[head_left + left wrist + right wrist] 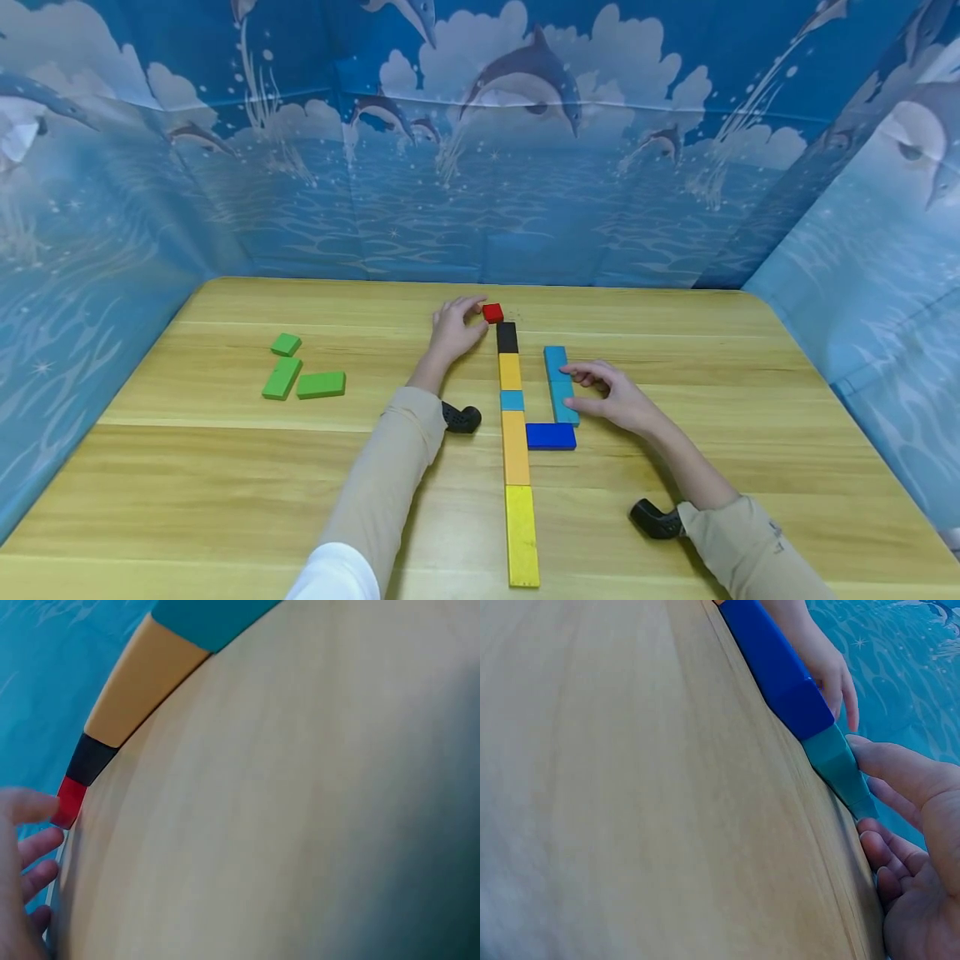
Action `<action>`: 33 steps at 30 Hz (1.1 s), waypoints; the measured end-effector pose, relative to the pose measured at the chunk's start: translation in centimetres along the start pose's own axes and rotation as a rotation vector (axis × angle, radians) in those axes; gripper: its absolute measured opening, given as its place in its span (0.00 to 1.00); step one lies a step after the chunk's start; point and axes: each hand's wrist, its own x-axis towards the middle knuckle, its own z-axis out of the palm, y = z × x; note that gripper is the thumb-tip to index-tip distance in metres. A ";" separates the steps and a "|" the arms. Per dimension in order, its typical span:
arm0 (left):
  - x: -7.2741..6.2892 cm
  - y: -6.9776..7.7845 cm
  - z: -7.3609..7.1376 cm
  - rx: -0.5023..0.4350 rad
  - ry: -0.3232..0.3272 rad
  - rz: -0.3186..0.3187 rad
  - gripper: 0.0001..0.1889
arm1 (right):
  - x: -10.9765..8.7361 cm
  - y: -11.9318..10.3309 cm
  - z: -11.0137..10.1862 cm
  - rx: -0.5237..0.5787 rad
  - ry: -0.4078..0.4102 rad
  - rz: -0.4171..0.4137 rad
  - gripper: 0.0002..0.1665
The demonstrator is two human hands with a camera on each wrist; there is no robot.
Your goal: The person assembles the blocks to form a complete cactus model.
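Observation:
My left hand [454,327] is at the far end of a line of blocks, its thumb and fingertips beside a small red block [492,313]. In the left wrist view the thumb overlaps the edge of that block; contact is unclear. A black block [507,337] stands just beyond it in the line. My right hand [611,397] has its fingertips and thumb along the right side of two light blue blocks, the far one [555,363] and the near one [562,402]. A dark blue block [551,436] lies crosswise at their near end.
Nearer along the line come an orange block [510,372], a small light blue block [512,400], another orange block [515,447] and a yellow block [522,536]. Green blocks [321,384] lie at left on the wooden table [247,492]. A dolphin-print curtain [480,217] surrounds the table.

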 end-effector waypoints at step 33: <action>-0.4 0.1 0.1 0.204 -0.206 0.159 0.27 | 0.0 -0.1 0.1 -0.009 0.006 0.007 0.27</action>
